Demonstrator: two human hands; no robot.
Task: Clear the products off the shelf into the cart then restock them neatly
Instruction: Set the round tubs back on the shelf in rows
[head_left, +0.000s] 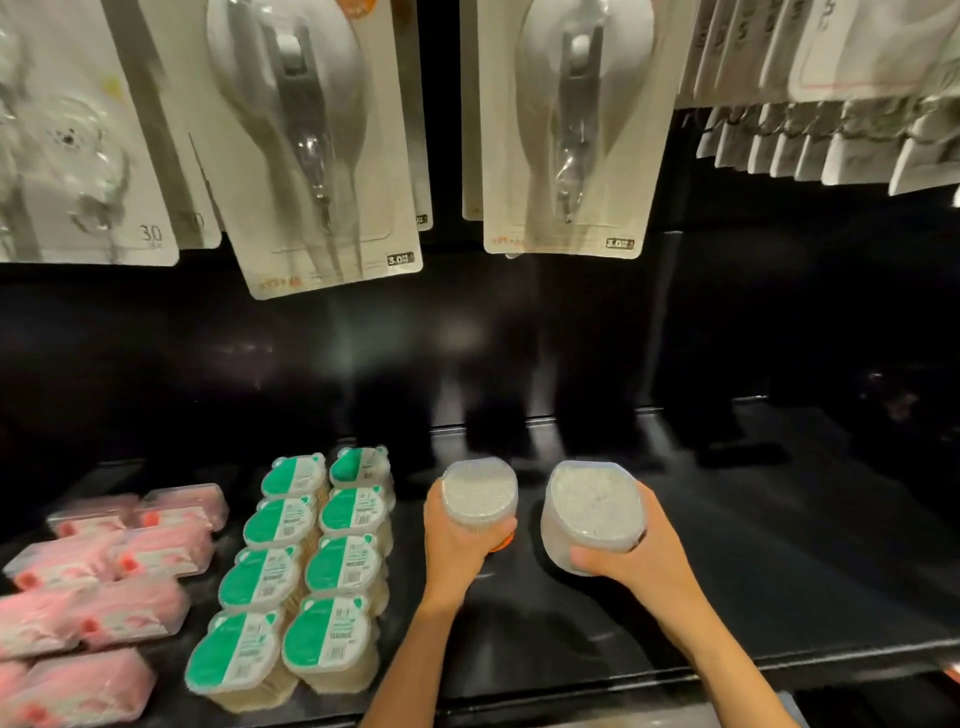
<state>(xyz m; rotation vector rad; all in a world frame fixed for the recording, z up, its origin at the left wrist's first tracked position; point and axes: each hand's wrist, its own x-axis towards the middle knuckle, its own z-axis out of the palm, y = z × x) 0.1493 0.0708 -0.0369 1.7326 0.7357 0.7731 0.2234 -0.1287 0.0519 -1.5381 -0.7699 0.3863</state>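
Observation:
My left hand (457, 545) grips a clear round tub (480, 493) full of white cotton swabs, held over the black shelf (727, 597). My right hand (636, 551) grips a second, larger clear tub (589, 506) of the same kind, tilted a little, just right of the first. Both tubs hover over the bare middle of the shelf. Left of my left hand, green-lidded bear-shaped swab boxes (311, 566) stand in two neat rows. Further left lie pink packs (104, 577) in rows.
Blister-carded tools (317, 140) hang from pegs above the shelf, with a second card (571, 124) to the right. More hanging white packets (831, 104) fill the upper right. The shelf's right half shows bare black surface. The shelf's front edge (675, 675) runs below my forearms.

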